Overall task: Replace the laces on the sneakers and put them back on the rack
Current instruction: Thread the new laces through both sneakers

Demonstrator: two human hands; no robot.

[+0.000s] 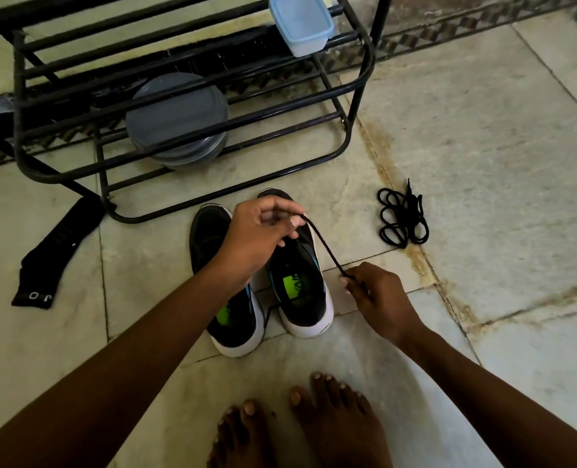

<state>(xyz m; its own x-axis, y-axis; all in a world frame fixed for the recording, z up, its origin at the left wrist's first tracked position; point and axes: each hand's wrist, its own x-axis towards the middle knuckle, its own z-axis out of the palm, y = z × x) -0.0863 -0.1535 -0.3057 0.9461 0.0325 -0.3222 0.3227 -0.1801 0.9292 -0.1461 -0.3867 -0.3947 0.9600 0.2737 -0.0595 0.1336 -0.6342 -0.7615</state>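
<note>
Two sneakers (300,298) sit on the floor (483,130) by the rack (361,96), seemingly unlaced. My left hand (263,228) and right hand (378,292) pinch one lace (324,248) taut above them. A spare lace (402,219) lies coiled aside, so threading and racking remain.

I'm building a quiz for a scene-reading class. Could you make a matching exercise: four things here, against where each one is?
1 stretched lace
2 coiled lace
3 sock
4 blue-lidded box

A on the rack
B floor, right of the sneakers
C pinched between left hand and right hand
D floor, left of the sneakers

Pairs: 1-C, 2-B, 3-D, 4-A
</note>
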